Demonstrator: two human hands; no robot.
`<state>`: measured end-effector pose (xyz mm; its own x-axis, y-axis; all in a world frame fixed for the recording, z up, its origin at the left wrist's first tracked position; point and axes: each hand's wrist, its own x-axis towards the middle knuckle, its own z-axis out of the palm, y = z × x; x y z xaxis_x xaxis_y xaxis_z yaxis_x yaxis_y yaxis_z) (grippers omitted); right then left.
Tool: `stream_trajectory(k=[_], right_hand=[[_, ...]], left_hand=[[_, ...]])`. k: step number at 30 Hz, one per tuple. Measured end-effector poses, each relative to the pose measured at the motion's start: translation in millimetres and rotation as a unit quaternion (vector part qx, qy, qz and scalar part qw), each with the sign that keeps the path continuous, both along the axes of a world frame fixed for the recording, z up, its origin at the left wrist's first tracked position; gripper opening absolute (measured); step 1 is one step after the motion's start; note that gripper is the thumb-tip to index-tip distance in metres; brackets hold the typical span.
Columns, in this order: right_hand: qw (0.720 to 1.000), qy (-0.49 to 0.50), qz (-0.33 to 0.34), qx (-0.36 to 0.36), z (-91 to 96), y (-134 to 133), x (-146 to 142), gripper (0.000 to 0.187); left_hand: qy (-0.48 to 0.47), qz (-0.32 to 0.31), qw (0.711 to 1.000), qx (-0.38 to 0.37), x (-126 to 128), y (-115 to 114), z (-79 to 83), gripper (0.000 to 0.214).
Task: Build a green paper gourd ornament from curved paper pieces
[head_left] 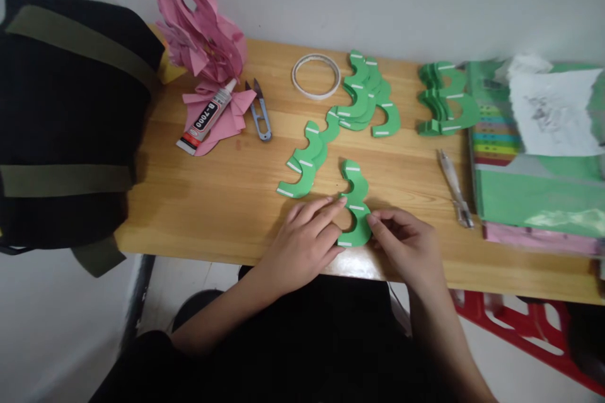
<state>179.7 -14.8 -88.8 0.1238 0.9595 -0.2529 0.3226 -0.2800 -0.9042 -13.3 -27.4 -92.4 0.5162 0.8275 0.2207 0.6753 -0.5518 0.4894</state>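
A green 3-shaped cutout (362, 230) with short white strips across it lies near the table's front edge; its thick edge looks like several stacked layers. From the left, my left hand (307, 240) rests on the table with fingers stretched out, the fingertips touching the cutout's inner edge. My right hand (409, 240) pinches the cutout's right edge between thumb and forefinger. Beyond the left hand, several similar green cutouts (300, 184) overlap in a loose row. A larger overlapping pile of green cutouts (358, 97) lies behind them.
At the back stand a tape roll (295, 79), thread snips (261, 118), a B-7000 glue tube (208, 116) and pink crumpled paper (203, 31). To the right are stacked green cutouts (449, 107), a pen (455, 189) and a green folder (534, 192). A black bag (70, 119) sits left.
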Motion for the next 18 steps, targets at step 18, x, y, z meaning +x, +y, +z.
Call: stream_trajectory(k=[18], right_hand=[[0.988,-0.146,0.037,0.032,-0.9,4.0,-5.7,0.031]], left_hand=[[-0.015,-0.007,1.0,-0.022,-1.0,-0.5,-2.4,0.017]])
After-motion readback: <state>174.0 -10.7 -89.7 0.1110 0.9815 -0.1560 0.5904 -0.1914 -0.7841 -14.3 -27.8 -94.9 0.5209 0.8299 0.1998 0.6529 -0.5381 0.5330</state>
